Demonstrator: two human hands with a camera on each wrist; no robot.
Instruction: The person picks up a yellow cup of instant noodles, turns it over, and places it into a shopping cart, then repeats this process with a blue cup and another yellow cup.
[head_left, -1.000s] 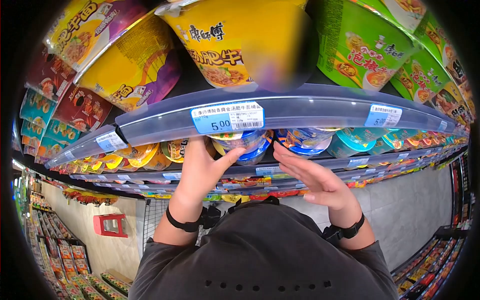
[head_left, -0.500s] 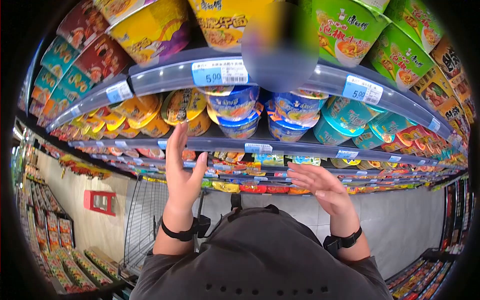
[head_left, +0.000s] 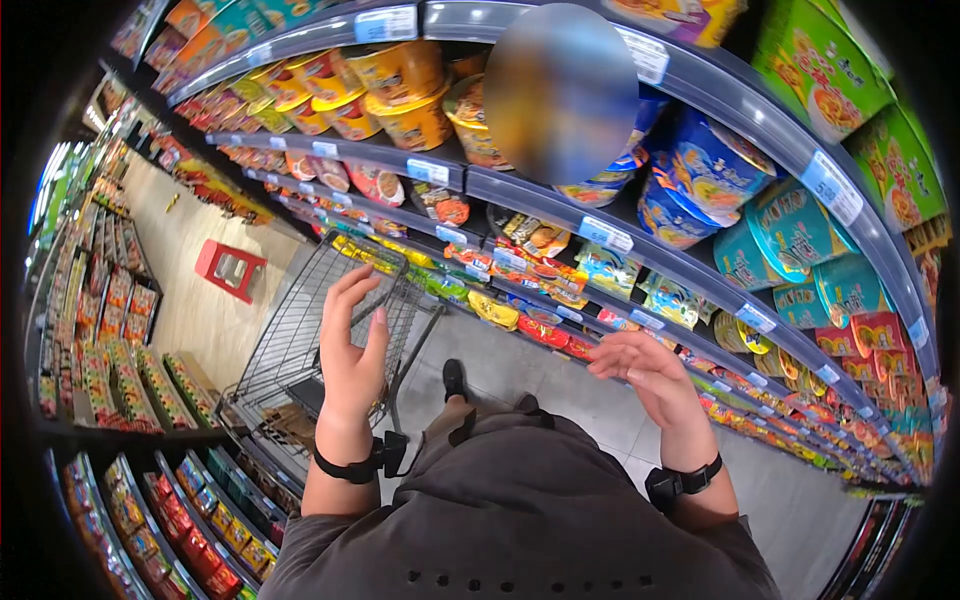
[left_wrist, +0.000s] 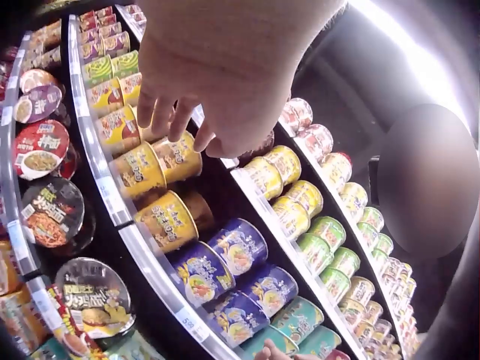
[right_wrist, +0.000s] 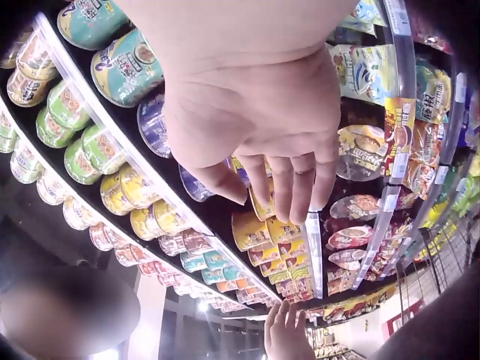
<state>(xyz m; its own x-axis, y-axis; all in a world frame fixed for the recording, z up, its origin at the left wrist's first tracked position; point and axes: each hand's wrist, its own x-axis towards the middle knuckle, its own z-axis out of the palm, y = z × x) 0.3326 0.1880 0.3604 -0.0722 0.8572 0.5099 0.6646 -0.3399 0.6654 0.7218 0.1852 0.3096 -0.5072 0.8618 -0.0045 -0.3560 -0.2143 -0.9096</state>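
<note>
My left hand [head_left: 350, 365] is raised in front of the body, fingers relaxed and holding nothing. In the head view it overlaps the wire shopping cart [head_left: 290, 310]. Also empty, my right hand [head_left: 655, 385] hangs with loosely bent fingers before the lower shelves. Blue instant noodle tubs [head_left: 715, 160] are stacked on the shelf above it. Teal tubs [head_left: 800, 235] stand to their right, and yellow tubs [head_left: 410, 115] to the left. In the left wrist view the blue tubs [left_wrist: 240, 247] lie beyond the hand. The right wrist view shows straight fingers over the shelf rows.
Curved shelf edges with price tags [head_left: 835, 190] run across the front. Lower shelves hold bagged noodles [head_left: 550, 280]. A red stool [head_left: 230, 270] stands on the aisle floor at left, with racks of packets [head_left: 190, 530] at lower left. Grey tiles [head_left: 600, 420] lie underfoot.
My left hand has come away from a blue tub under the shelf edge and moved down and back. My right hand has lowered. The head view has turned left, bringing more cart into sight.
</note>
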